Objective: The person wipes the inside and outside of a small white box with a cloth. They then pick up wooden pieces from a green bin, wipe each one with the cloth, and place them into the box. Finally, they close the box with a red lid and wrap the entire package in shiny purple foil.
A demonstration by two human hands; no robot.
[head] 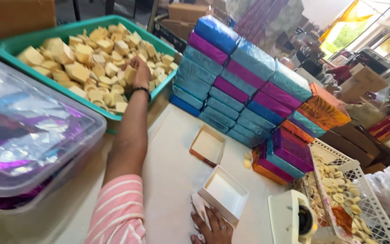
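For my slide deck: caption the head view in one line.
Left hand reaches into a green tub of tan blocks; right hand rests beside an open white box.

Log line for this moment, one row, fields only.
left hand: reaching into green tub, on tan blocks | right hand: on paper beside open white box | stacked foil boxes behind

A slanted stack of flat foil-wrapped boxes [244, 77] in blue, teal, magenta and orange rises at the worktop's far side, two open white-lined box halves [208, 145] [225, 192] lie before it, and brown cartons [187, 11] stand behind.
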